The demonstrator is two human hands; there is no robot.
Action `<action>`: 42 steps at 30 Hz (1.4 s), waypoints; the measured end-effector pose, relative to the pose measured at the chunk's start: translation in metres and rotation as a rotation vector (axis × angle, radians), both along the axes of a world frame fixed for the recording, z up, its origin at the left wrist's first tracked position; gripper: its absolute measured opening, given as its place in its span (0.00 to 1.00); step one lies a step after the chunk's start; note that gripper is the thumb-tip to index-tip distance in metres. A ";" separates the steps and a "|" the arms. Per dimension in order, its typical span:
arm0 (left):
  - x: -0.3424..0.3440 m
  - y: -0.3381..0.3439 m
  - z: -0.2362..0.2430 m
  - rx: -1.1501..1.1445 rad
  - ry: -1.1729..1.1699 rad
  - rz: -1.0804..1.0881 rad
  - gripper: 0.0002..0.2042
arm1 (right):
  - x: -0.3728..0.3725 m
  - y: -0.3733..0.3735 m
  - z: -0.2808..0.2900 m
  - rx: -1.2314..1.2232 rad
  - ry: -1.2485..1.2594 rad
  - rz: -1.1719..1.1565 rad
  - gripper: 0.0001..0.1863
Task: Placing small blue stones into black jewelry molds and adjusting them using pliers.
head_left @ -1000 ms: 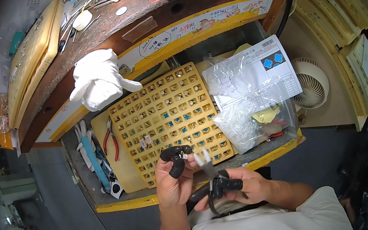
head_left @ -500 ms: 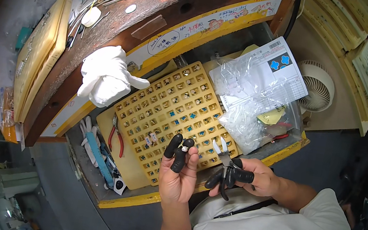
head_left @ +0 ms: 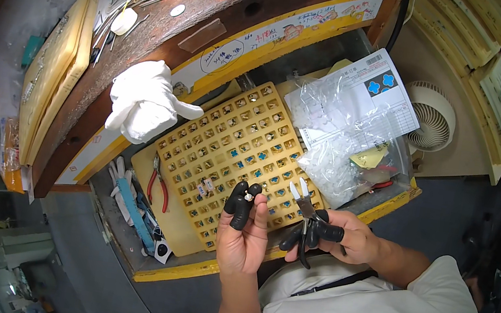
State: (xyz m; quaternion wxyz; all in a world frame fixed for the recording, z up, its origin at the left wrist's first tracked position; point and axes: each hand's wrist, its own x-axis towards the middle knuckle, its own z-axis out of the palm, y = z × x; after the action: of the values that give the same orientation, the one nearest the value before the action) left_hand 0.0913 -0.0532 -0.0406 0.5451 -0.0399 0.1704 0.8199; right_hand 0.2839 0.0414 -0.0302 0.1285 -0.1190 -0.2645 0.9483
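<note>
My left hand (head_left: 242,240), with black finger cots on its fingertips, is raised over the near side of a yellow compartment tray (head_left: 296,139). Its thumb and fingers pinch a small shiny piece (head_left: 248,197), too small to make out exactly. To its right, my right hand (head_left: 346,236), also in black finger cots, grips pliers (head_left: 306,207) with dark handles. Their bright jaws point up and away from me, parted, with nothing between them and apart from the small piece. Many tray compartments hold small metal pieces, several showing blue four-petal shapes.
The tray lies in an open drawer (head_left: 193,270) with a yellow edge. Red-handled pliers (head_left: 160,191) rest left of it. Clear plastic bags (head_left: 330,169) and a printed sheet (head_left: 362,112) lie right. A white glove (head_left: 144,100) hangs at the bench edge; a fan (head_left: 430,116) stands beyond.
The pliers have shifted slightly up and away from me in my right hand. My left hand's fingers have bunched closer around the small piece, which has moved slightly up and left.
</note>
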 end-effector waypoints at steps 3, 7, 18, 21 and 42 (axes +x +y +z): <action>0.000 0.001 0.001 -0.024 0.016 0.006 0.15 | -0.001 -0.001 -0.001 -0.016 -0.016 -0.005 0.13; 0.001 0.000 -0.001 -0.022 0.208 0.004 0.15 | 0.000 -0.002 0.000 0.047 -0.003 0.013 0.13; 0.011 0.001 0.012 -0.177 0.632 0.161 0.09 | -0.003 -0.012 -0.006 -0.052 0.158 0.200 0.18; 0.009 -0.001 0.010 -0.155 0.658 0.136 0.08 | -0.001 -0.018 -0.006 -0.180 0.174 0.286 0.21; 0.005 -0.007 0.000 -0.092 0.300 0.021 0.11 | -0.018 -0.031 -0.007 -0.263 0.195 0.214 0.19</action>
State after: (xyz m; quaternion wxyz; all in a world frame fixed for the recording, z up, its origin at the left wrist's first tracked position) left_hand 0.0959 -0.0599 -0.0409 0.5025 0.0564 0.2868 0.8137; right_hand 0.2661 0.0107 -0.0368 0.0355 -0.0137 -0.1359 0.9900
